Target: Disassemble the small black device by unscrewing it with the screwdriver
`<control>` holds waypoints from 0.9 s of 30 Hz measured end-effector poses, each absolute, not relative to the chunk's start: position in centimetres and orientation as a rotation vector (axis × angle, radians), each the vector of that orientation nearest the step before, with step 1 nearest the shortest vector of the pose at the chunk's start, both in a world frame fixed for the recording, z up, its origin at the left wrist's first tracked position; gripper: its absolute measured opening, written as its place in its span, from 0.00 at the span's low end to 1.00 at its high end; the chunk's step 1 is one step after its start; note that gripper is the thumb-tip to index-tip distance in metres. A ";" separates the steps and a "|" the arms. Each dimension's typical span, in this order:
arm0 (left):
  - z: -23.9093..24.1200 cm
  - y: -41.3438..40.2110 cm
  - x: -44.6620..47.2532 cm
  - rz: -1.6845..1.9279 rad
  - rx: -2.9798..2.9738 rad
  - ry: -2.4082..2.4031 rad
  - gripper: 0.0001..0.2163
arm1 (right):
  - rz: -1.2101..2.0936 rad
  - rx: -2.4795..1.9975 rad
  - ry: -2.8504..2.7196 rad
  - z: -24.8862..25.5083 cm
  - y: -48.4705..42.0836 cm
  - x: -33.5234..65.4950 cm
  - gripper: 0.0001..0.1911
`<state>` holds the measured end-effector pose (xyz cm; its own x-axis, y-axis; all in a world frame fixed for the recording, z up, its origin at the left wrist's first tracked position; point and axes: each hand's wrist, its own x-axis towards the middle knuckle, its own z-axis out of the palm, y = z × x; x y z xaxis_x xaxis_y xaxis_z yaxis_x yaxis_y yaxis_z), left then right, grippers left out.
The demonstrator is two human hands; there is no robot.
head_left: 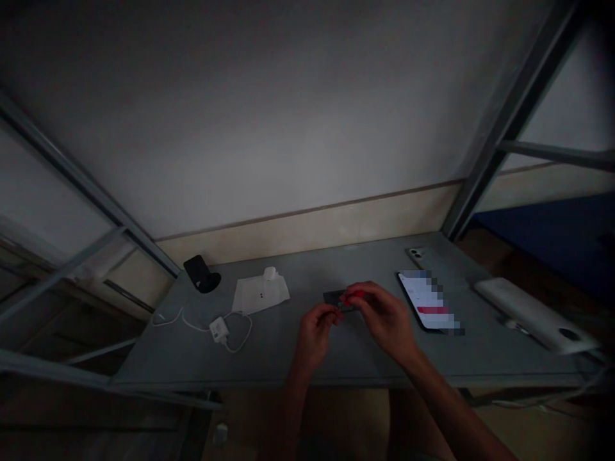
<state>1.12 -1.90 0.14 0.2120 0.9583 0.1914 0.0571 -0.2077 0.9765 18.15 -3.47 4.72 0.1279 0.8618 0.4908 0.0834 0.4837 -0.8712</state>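
Both my hands meet over the middle of a grey table [288, 358]. My left hand [314, 333] pinches the near end of a small dark flat object [336, 299]. My right hand [384, 314], with red-painted nails, grips the same object from the right and above. The object is dim and partly covered by my fingers, so I cannot make out what it is. A lit phone [427, 301] lies just right of my right hand.
A second phone [419, 255] lies face down at the back. A white charger with cable [220, 329], a white cloth with a small white case [262, 291] and a black stand [202, 274] sit at the left. A long white device [533, 314] lies at the right edge. Metal frame bars flank the table.
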 end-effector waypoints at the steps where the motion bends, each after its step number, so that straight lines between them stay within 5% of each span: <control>1: 0.2 -1.8 1.2 1.152 1.507 1.016 0.09 | 0.695 -0.931 -1.355 4.7 -3.4 18.2 0.06; 27: 2.0 -0.1 3.6 1.216 1.527 0.848 0.14 | 0.544 -0.977 -1.369 5.6 -2.2 21.0 0.05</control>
<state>3.62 -0.12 1.96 0.2579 0.9220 0.2887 -0.0479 -0.2862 0.9570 21.04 -2.23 5.63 0.1696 0.8134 0.5564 0.2100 0.5218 -0.8268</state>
